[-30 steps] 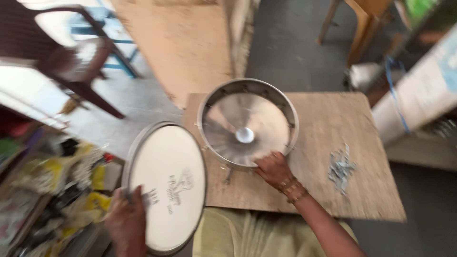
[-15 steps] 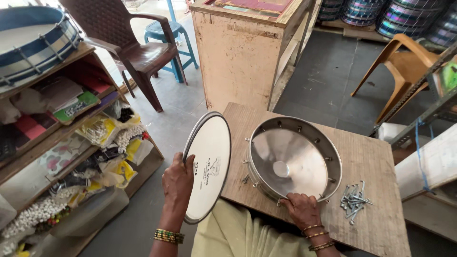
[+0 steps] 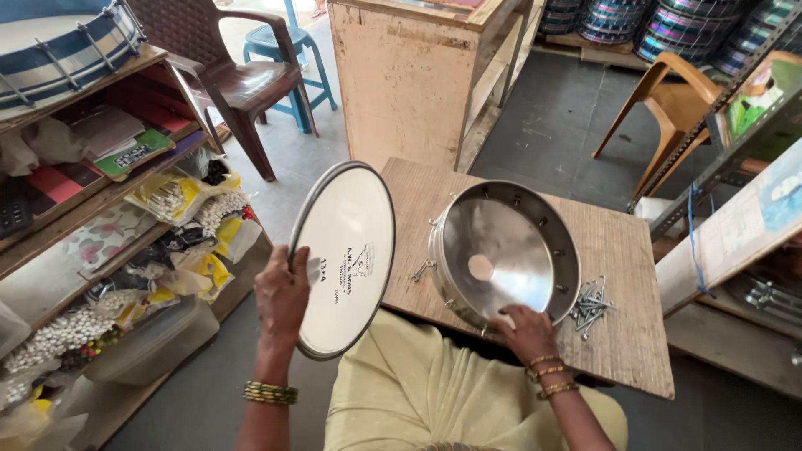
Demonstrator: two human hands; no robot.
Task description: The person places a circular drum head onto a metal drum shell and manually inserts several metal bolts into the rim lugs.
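Note:
My left hand (image 3: 281,294) grips the near rim of a round white drum head (image 3: 351,250) with a metal hoop, held tilted up at the left edge of the wooden table (image 3: 622,250). My right hand (image 3: 525,332) rests on the near rim of a shiny steel drum shell (image 3: 505,250) that stands on the table, its open side tipped toward me. A pile of metal tension rods (image 3: 590,302) lies just right of the shell.
Shelves (image 3: 100,225) with packets and a blue-and-white drum (image 3: 58,42) stand at the left. A brown plastic chair (image 3: 242,79), a wooden cabinet (image 3: 409,75), an orange chair (image 3: 668,108) and stacked drums (image 3: 668,29) are behind. A metal rack (image 3: 735,150) is at the right.
The view swung left and up. My left hand raised the drum head from lying low to tilted upright beside the table. My right hand stayed on the shell's rim.

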